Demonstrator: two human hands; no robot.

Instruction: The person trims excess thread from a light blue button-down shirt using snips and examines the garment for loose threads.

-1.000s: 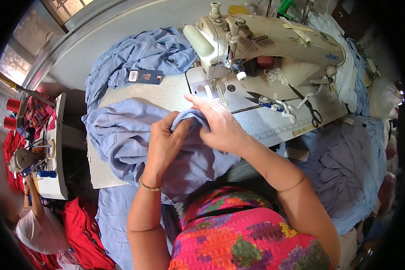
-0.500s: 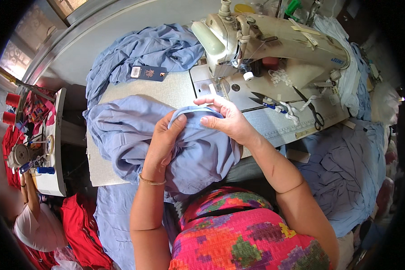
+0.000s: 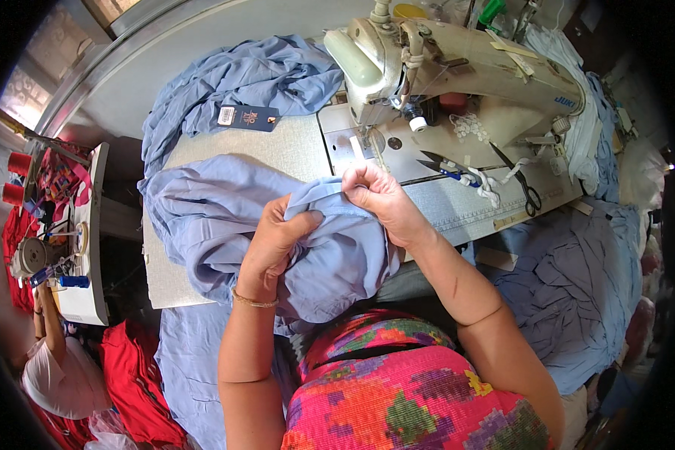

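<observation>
Blue garment (image 3: pixel 210 214), edge pinched in left hand (image 3: pixel 275 238) and right hand (image 3: pixel 382 201); beige sewing machine (image 3: pixel 469 66) beyond right hand.

Worn on the head as the left of a side-by-side pair, a fisheye camera looks steeply down from above the bench (image 3: pixel 221 150), the pink multicoloured top (image 3: pixel 397 390) close below at 6 o'clock. Both hands (image 3: pixel 376 196) sit near mid-frame, forearms (image 3: pixel 249 337) entering from the lower edge. The wide lens reaches the sewing machine (image 3: pixel 465 67) at 1 o'clock, bows the metal window frame (image 3: pixel 112 64) at 10, and takes in a smaller-looking, more distant neighbouring bench (image 3: pixel 90 304) at 9.
</observation>
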